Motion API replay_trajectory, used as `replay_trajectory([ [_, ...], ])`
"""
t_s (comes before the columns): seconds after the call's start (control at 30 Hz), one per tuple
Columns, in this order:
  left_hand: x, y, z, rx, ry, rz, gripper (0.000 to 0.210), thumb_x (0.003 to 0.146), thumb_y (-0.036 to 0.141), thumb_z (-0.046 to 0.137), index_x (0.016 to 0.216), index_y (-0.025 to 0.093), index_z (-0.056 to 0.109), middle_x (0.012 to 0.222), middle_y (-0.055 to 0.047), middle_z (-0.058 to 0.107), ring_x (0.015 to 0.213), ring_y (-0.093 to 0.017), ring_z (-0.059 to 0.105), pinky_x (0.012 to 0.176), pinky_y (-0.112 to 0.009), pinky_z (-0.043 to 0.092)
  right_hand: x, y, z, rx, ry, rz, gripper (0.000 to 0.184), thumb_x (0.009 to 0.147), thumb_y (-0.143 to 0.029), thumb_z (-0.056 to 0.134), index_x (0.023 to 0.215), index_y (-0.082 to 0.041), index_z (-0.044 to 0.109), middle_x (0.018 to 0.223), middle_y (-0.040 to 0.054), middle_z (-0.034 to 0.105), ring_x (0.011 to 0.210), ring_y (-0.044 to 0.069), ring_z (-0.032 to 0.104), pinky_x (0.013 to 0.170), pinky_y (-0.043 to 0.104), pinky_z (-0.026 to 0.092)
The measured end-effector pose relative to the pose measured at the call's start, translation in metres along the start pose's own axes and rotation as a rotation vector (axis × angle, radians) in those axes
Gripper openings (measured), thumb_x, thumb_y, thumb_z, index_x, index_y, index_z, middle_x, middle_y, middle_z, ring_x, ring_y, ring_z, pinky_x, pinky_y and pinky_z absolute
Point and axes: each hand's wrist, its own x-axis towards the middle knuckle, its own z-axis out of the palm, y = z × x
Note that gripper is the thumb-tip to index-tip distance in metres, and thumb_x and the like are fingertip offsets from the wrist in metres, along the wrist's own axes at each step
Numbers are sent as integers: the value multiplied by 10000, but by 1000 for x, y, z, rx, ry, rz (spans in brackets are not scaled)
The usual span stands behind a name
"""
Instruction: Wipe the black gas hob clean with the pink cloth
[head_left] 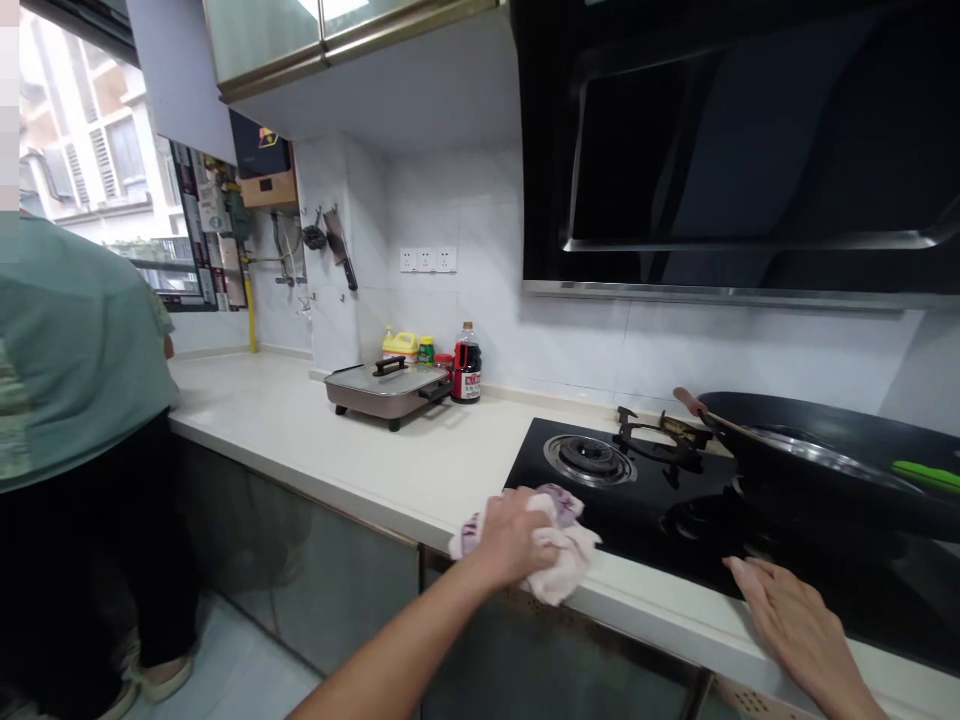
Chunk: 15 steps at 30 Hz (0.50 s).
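My left hand (511,538) is closed around a white and purple cloth (564,562), pressed at the front edge of the counter beside the stove's near left corner. Part of the cloth hangs over the counter's edge. Flat and with its fingers extended, my right hand (795,610) rests at the front edge of the black gas stove (637,530). The left burner (589,459) has no pot support on it. A loose black pot support (660,448) lies behind, near the wall. On the right of the stove sits a large wok (810,470) with a wooden handle.
An electric pan with a glass lid (386,385) stands on the white counter (420,480). Behind it are a soy sauce bottle (466,370) and a yellow jug (400,345). A black range hood (735,150) overhangs the stove. Another person (82,350) stands at the left.
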Motion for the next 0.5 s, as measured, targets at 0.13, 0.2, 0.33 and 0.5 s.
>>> replay_trajectory([
  [0.13,-12,-81,-34,159,32,-203,245,849,457,709,1050,338,782,1276,-39,647,1167,-280,577,972,-413,421,-1,-3,2,72,-12,-28,620,904,-678,323,1094,-317,790,1264,104,712,1223,360,624,1032,542,500],
  [0.2,-17,-114,-51,247,42,-342,314,868,487,683,1135,344,763,1304,-53,634,1184,-291,582,960,-414,435,-2,-4,2,87,-3,-23,633,904,-691,320,1089,-309,791,1261,107,710,1222,361,620,1039,546,496],
  [0.33,-26,-149,-74,340,50,-511,409,901,553,621,1218,318,731,1300,-105,613,1201,-328,587,934,-436,455,-1,-9,1,95,-13,-1,700,908,-736,296,1115,-289,792,1302,110,684,1255,364,588,1085,551,464],
  [0.5,-45,-123,-58,397,162,-404,352,918,489,584,1178,320,751,1229,-103,642,1135,-312,600,904,-416,451,0,-15,1,61,27,11,724,951,-712,244,1163,-271,778,1344,130,642,1280,351,562,1125,552,425],
])
